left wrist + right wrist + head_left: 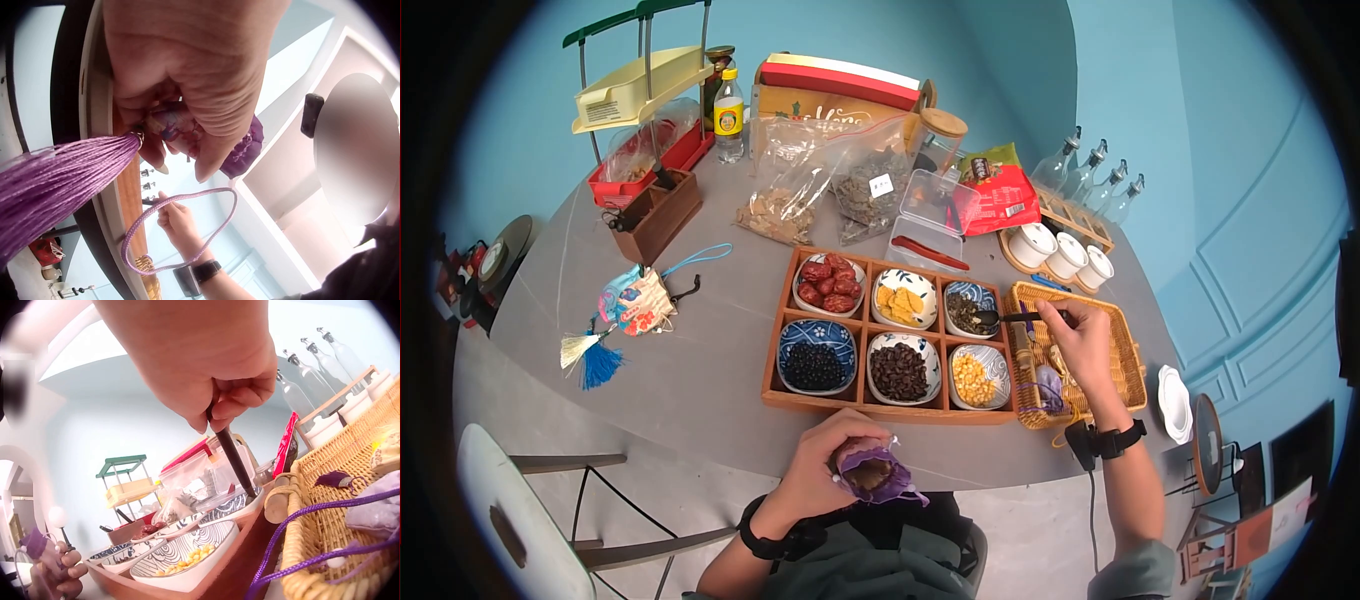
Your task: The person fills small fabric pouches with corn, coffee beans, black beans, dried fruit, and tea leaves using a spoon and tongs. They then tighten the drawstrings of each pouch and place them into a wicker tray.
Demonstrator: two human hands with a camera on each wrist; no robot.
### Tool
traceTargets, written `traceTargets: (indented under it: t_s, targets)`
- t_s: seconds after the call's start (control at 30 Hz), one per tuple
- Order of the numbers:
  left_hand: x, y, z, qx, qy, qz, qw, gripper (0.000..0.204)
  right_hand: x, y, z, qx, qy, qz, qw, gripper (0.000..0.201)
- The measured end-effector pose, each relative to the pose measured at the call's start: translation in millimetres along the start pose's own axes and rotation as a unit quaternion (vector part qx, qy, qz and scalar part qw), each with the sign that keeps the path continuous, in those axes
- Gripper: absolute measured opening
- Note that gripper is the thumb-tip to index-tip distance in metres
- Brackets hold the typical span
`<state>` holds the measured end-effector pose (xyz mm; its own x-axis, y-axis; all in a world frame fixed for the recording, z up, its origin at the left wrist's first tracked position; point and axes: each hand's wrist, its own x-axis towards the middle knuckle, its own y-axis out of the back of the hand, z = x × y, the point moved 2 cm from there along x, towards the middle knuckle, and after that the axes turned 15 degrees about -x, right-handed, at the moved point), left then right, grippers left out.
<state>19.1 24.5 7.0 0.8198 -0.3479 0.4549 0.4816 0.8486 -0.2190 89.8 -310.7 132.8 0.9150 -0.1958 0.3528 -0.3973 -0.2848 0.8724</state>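
Observation:
My left hand [812,462] grips a purple drawstring pouch [878,480] near the table's front edge, its mouth facing up. From it hang a purple tassel [75,178] and a looped cord [129,240], seen in the left wrist view. My right hand [1083,345] pinches the dark handle of a spoon [232,459]. The spoon's end is in the patterned bowl [968,291] of dark dried leaves, at the far right of a divided wooden box [880,411]. Other bowls there hold red dates [830,285], yellow slices [900,303], black berries [816,366], brown seeds [899,371] and yellow kernels [973,380].
A wicker basket [1138,385] with a lilac pouch [1050,386] stands right of the box. Behind are bags of dried material [785,195], a clear plastic box [915,245], white jars [1065,256] and glass bottles [1088,170]. A tasselled sachet [638,300] lies left.

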Motion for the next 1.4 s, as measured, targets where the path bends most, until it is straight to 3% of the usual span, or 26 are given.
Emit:
traceTargets:
  t_s: [0.2, 0.3, 0.37, 0.5, 0.6, 0.67, 0.7, 0.77, 0.83, 0.97, 1.4]
  targets:
    - [0, -1, 1, 0.0, 0.004, 0.004, 1.0, 0.051, 0, -2, 8, 0.033, 0.009, -0.011, 0.999, 0.027]
    - [0, -1, 1, 0.003, 0.003, 0.003, 1.0, 0.051, -4, 2, -1, 0.028, 0.052, 0.026, 0.998, 0.021]
    - [0, -1, 1, 0.006, 0.002, 0.001, 1.0, 0.051, -7, 6, -11, -0.044, 0.185, 0.083, 0.978, 0.016]
    - [1, 0, 2, 0.009, -0.003, 0.001, 1.0, 0.051, -11, 0, -5, -0.131, 0.266, 0.092, 0.951, 0.015]
    - [1, 1, 2, 0.013, -0.006, 0.0, 1.0, 0.051, -13, -6, 7, -0.128, 0.237, 0.052, 0.962, 0.015]
    - [0, 0, 2, 0.01, -0.005, -0.001, 1.0, 0.051, -11, -8, 21, -0.042, 0.159, 0.042, 0.985, 0.015]
    - [0, 0, 2, 0.009, -0.004, 0.0, 1.0, 0.05, -11, -9, 24, -0.043, 0.158, 0.042, 0.986, 0.015]
    - [1, -2, 3, 0.006, -0.004, -0.001, 1.0, 0.05, -10, -10, 33, 0.017, 0.057, 0.016, 0.998, 0.019]
    - [1, -2, 3, 0.001, 0.004, 0.002, 1.0, 0.05, -7, -10, 37, 0.047, 0.014, -0.016, 0.999, 0.022]
    - [1, -1, 2, 0.004, 0.008, 0.0, 1.0, 0.05, 0, -19, 45, 0.161, -0.078, -0.084, 0.98, 0.023]
    - [0, -1, 2, 0.004, 0.009, 0.004, 1.0, 0.049, -4, -41, 50, 0.33, -0.203, -0.142, 0.911, 0.021]
